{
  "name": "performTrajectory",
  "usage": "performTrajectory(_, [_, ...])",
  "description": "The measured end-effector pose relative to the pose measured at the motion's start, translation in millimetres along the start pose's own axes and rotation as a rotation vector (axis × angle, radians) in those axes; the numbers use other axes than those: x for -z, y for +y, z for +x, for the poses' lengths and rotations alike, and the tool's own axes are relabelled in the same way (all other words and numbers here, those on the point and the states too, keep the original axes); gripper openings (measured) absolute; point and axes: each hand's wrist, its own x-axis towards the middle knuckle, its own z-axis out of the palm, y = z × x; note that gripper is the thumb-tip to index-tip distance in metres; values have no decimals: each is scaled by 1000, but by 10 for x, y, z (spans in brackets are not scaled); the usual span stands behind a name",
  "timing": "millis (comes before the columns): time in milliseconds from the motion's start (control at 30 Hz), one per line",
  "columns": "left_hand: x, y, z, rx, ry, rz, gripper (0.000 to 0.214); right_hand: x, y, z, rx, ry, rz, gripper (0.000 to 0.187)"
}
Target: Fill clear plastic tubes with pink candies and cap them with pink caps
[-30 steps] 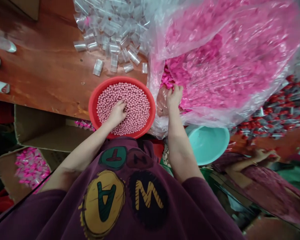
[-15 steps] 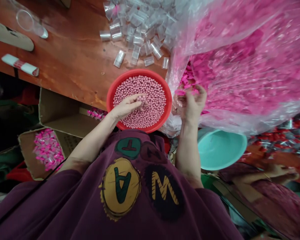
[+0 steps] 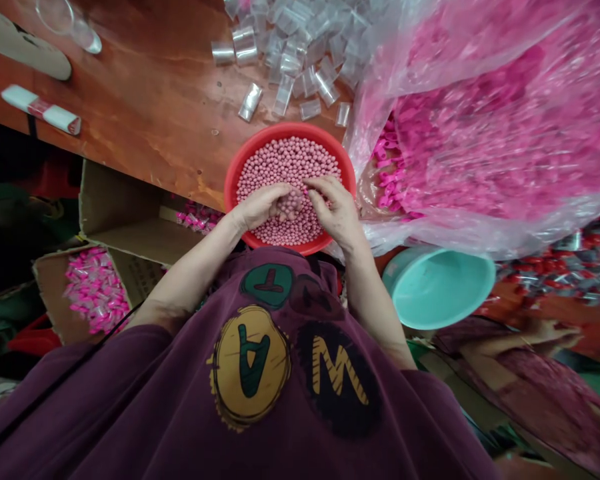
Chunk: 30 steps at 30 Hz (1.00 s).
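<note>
Over the red basin (image 3: 231,167) of small pink beads (image 3: 280,157), both hands are close together. My left hand (image 3: 260,205) is closed round a small clear plastic container (image 3: 291,202) with pink beads showing in it. Facing it from the right, my right hand (image 3: 337,212) pinches a small bright pink plastic piece (image 3: 307,189), mostly covered by the fingers. Whether that piece touches the container, I cannot tell. To the right, more bright pink pieces (image 3: 391,183) spill from the mouth of a big clear plastic bag (image 3: 520,133).
Many clear containers (image 3: 293,57) lie beyond the basin. A turquoise basin (image 3: 443,287) stands at right, near red and silver pieces (image 3: 570,260) and another person's arm (image 3: 510,343). Cardboard boxes (image 3: 125,207) are at left, one with pink-capped containers (image 3: 97,290).
My right hand has moved left from the bag's mouth to the red basin, carrying a pink piece. My left hand still holds the clear container over the beads. The view has shifted slightly.
</note>
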Motion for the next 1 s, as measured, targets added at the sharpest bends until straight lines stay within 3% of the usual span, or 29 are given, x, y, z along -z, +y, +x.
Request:
performTrajectory(133, [82, -51, -22, 22, 4, 53, 30, -112, 24, 119, 8, -173, 50, 28])
performTrajectory(300, [273, -147, -59, 36, 117, 78, 34, -218, 434, 18, -155, 93, -171, 31])
performTrajectory(400, [324, -216, -73, 36, 225, -17, 29, -250, 550, -85, -180, 81, -347, 33])
performTrajectory(500, [268, -243, -62, 64, 235, -84, 27, -308, 524, -109, -202, -11, -494, 40])
performTrajectory(633, [134, -211, -23, 86, 225, -145, 22, -360, 498, -37, -274, -18, -593, 41])
performTrajectory(833, [56, -153, 6, 55, 120, -173, 17, -291, 435, 3, -188, 74, -350, 28])
performTrajectory(1000, [1, -167, 32, -45, 28, -83, 18, -238, 178, -22, -166, 16, -344, 24])
